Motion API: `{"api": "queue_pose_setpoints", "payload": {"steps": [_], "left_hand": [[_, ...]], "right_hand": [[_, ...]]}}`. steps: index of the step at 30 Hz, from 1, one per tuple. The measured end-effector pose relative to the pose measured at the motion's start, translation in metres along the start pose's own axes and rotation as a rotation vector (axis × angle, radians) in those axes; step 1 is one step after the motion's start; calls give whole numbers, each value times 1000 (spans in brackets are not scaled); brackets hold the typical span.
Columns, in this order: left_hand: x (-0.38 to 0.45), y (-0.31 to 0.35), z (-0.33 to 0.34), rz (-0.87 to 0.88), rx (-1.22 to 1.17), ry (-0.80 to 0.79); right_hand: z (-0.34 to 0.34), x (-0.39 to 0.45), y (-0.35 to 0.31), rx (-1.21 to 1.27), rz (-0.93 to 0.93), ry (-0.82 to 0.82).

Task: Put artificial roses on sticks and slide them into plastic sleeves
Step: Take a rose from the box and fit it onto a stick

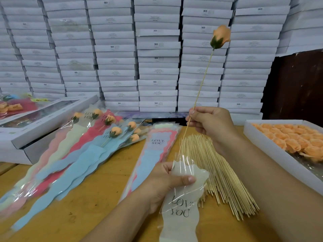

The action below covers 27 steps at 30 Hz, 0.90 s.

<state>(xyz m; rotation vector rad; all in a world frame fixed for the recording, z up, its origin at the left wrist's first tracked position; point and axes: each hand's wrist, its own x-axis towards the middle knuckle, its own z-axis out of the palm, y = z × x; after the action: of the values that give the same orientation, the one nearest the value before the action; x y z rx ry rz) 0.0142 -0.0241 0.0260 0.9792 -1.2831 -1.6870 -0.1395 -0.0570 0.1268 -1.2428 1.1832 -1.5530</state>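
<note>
My right hand (209,123) pinches a thin wooden stick (202,82) that carries an orange artificial rose (221,36) at its raised top end. The stick's lower tip reaches the mouth of a cream plastic sleeve (181,206) printed LOVE YOU. My left hand (166,182) grips that sleeve near its top, thumb pressed across the plastic. A fan of bare sticks (220,175) lies on the wooden table (97,203) under my hands.
Several finished sleeved roses (97,137) lie in a pile at the left. A stack of empty sleeves (155,151) sits in the middle. A white box of orange rose heads (297,140) stands at the right. Stacked white boxes (157,58) form a wall behind.
</note>
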Motion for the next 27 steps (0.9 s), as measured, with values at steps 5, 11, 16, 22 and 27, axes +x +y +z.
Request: {"api": "queue_pose_setpoints", "payload": {"steps": [5, 11, 16, 22, 27], "left_hand": [[1, -1, -1, -5, 1, -2], [1, -1, -2, -12, 28, -10], [3, -3, -3, -16, 43, -3], [5, -5, -5, -25, 46, 2], [6, -6, -5, -21, 41, 4]], "right_hand": [[-2, 1, -6, 24, 4, 18], [-2, -1, -7, 43, 5, 20], [-3, 0, -7, 36, 2, 23], [-5, 2, -7, 34, 1, 22], [-5, 2, -2, 8, 20, -5]]}}
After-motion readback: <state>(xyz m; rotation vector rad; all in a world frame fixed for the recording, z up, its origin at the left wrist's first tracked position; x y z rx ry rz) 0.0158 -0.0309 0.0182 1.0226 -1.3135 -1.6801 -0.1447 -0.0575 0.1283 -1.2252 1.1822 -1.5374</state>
